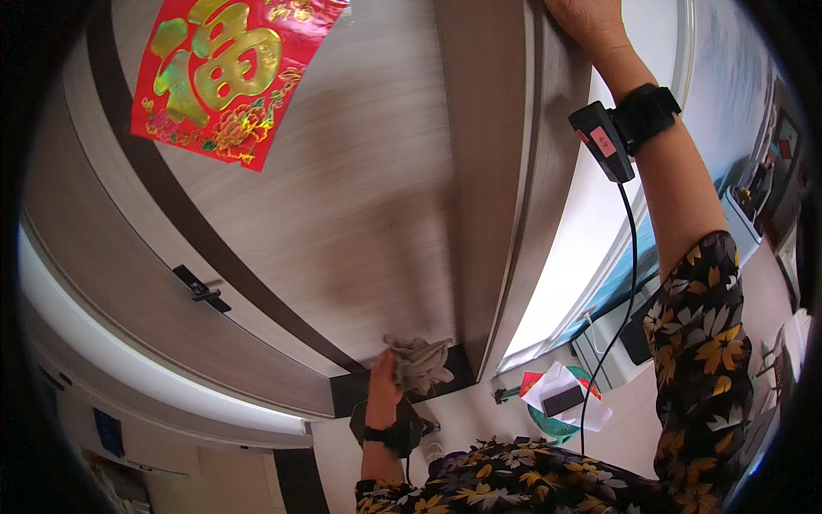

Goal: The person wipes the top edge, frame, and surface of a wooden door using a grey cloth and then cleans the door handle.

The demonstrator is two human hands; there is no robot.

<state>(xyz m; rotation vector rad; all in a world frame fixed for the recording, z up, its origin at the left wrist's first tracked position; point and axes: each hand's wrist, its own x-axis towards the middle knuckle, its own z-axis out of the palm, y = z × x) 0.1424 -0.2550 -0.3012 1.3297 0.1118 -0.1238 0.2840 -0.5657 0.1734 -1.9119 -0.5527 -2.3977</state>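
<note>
My left hand (pixel 385 382) is low in the view, closed on a crumpled grey-beige cloth (pixel 420 365) in front of the lower part of a wood-grain door (pixel 379 212). At the upper right, my right hand (pixel 585 16) rests at the edge of the wooden door frame (pixel 559 122); its fingers are cut off by the top of the picture, so its grip cannot be told. A red decoration with a gold character and flowers (pixel 247 83) is on the door panel. Each wrist wears a black strapped device, the right one (pixel 603 141) with a cable.
A black door handle (pixel 202 289) sticks out at the left. A green stool (pixel 555 427) at the lower right bears papers and a dark phone (pixel 563 401). Beside it stands a light cabinet (pixel 603 360). A black cable hangs down by my right arm.
</note>
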